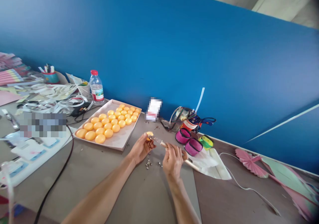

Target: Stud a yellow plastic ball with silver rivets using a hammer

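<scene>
My left hand (142, 148) has its fingers closed around a small orange ball (149, 135), with a small metal piece visible at the ball. My right hand (173, 159) grips the pale handle of what looks like a soldering iron (163, 144). The iron's metal tip points left and reaches the ball, though whether it touches cannot be made out. On the grey table below and between my hands lies a little heap of small shiny metal pieces (149, 164), with a few more (159, 164) beside my right wrist.
A shallow box (119, 144) with rows of orange balls stands at left, near a water bottle (96, 89). A white power strip (37, 154) and black cable (67, 162) lie farther left. Purple rolls (193, 147), a white plastic bag (214, 164) and pink folded paper (250, 162) are at right.
</scene>
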`<action>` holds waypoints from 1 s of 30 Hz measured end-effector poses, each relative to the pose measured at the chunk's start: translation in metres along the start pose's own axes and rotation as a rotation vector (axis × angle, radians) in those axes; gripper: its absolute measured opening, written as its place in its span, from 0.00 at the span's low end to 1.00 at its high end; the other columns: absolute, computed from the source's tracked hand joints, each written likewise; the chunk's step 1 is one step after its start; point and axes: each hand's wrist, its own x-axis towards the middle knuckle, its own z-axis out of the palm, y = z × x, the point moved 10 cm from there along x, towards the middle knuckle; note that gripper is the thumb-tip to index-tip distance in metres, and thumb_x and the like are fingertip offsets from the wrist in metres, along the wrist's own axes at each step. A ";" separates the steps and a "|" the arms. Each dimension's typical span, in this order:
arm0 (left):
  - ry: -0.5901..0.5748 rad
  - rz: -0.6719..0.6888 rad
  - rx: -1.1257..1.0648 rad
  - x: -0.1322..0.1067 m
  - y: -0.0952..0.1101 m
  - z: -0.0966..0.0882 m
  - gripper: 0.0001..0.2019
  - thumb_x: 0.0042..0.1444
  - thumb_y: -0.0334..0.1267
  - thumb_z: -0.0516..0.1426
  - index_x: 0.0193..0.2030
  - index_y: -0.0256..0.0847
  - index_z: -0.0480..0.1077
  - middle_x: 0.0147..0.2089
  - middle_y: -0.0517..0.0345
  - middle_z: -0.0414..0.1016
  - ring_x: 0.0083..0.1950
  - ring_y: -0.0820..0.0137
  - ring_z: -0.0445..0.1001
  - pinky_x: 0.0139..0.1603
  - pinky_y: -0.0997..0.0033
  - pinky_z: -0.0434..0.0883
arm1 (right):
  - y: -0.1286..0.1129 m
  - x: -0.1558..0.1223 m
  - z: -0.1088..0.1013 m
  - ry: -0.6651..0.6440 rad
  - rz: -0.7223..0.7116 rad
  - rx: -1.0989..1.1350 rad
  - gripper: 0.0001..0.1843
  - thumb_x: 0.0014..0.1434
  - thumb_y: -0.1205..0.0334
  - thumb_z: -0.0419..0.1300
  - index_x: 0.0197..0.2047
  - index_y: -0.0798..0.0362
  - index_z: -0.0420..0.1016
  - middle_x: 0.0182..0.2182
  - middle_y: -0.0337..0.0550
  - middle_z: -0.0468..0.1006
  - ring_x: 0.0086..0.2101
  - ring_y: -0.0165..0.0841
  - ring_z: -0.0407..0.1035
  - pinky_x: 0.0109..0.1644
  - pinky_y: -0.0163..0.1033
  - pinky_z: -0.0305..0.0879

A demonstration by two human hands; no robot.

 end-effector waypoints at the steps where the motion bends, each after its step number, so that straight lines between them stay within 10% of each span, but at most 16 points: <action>1: -0.003 0.014 -0.005 0.000 0.001 0.000 0.12 0.54 0.45 0.54 0.36 0.36 0.67 0.28 0.57 0.70 0.26 0.75 0.69 0.39 0.67 0.69 | 0.000 0.000 -0.004 0.036 0.002 -0.001 0.13 0.60 0.66 0.46 0.44 0.51 0.69 0.36 0.45 0.74 0.37 0.34 0.65 0.48 0.45 0.46; 17: -0.002 -0.017 0.010 0.000 -0.003 0.000 0.10 0.54 0.43 0.54 0.35 0.38 0.66 0.27 0.59 0.70 0.24 0.76 0.69 0.41 0.64 0.69 | 0.002 -0.001 0.010 -0.058 0.037 -0.036 0.14 0.61 0.64 0.45 0.43 0.51 0.70 0.36 0.45 0.75 0.36 0.35 0.64 0.47 0.44 0.46; 30: 0.067 0.042 -0.104 0.002 0.013 -0.012 0.11 0.52 0.43 0.56 0.37 0.36 0.68 0.31 0.56 0.71 0.27 0.76 0.69 0.42 0.66 0.70 | 0.057 -0.008 0.020 -0.062 0.207 -0.193 0.12 0.57 0.65 0.49 0.37 0.52 0.74 0.33 0.46 0.74 0.37 0.38 0.63 0.45 0.45 0.45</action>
